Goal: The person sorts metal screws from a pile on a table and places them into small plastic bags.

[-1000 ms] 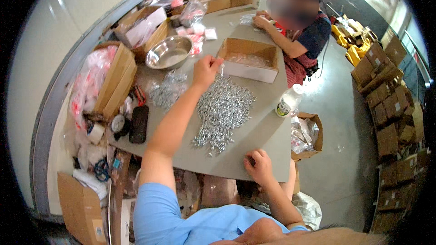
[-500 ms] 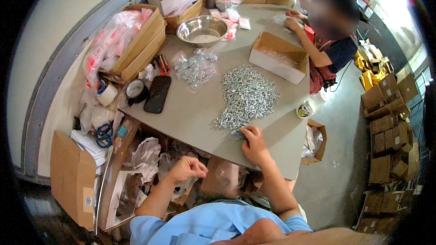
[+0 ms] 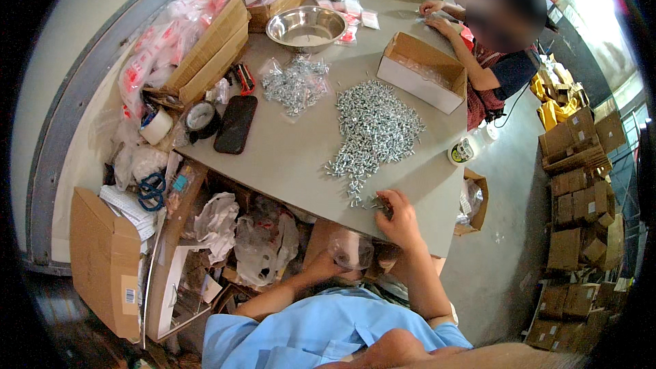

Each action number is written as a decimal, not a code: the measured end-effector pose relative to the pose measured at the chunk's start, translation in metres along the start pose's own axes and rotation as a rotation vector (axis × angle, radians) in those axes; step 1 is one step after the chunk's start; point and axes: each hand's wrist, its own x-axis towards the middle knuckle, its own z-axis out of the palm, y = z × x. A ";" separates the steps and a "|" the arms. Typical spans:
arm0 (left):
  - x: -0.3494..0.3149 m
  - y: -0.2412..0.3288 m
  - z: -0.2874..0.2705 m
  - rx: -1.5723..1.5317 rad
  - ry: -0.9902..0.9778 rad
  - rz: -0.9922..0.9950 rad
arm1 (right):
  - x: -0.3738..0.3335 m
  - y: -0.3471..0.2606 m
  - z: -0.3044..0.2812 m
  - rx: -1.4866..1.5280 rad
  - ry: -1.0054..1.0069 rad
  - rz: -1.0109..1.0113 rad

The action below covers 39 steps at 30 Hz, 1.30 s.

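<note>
From my remote station I logged the right hand [image 3: 400,219] at the near edge of the grey table [image 3: 273,171], just off the near tip of a loose pile of screws [image 3: 377,126]. Its fingers were curled part-way in, with a few screws at the fingertips; I could not tell whether any were gripped. The pile itself lay right of the table's middle, broad at the far end and narrowing toward the near edge. I noted the left hand [image 3: 326,266] lower and to the left, below the table edge, at a clear plastic bag [image 3: 351,249]. Its fingers were too hidden to read, so I could not tell how far they were closed or whether they held the bag. Left of the pile lay a clear bag of screws [image 3: 294,85], with a steel bowl [image 3: 306,29] beyond it. I recorded a dark phone [image 3: 236,124] and a roll of black tape [image 3: 202,119] side by side at near left. An open carton [image 3: 418,87] stood past the pile at far right, a bottle [image 3: 463,151] at the right edge, and a co-worker [image 3: 509,72] sat at far right.
</note>
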 end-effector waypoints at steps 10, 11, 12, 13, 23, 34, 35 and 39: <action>-0.008 -0.010 0.008 -0.010 -0.035 -0.095 | 0.003 -0.008 0.015 -0.129 0.126 0.003; -0.008 -0.009 0.007 -0.047 -0.049 -0.102 | 0.003 -0.008 0.016 -0.155 0.134 -0.008; -0.009 -0.009 0.007 -0.083 -0.063 -0.108 | 0.003 -0.008 0.017 -0.180 0.142 -0.018; -0.010 -0.013 0.009 -0.080 -0.039 -0.081 | 0.003 -0.009 0.017 -0.208 0.149 -0.030; -0.012 -0.014 0.015 -0.251 -0.075 -0.049 | -0.021 -0.023 0.016 -0.277 0.101 0.006; -0.007 -0.038 0.026 -0.086 0.046 -0.012 | 0.015 -0.042 0.027 -0.035 0.149 0.043; -0.007 -0.045 0.028 -0.088 0.059 -0.036 | 0.019 -0.040 0.030 -0.079 0.151 -0.027; -0.010 -0.017 0.028 -0.324 0.128 0.003 | 0.020 -0.014 0.044 -0.188 0.156 -0.122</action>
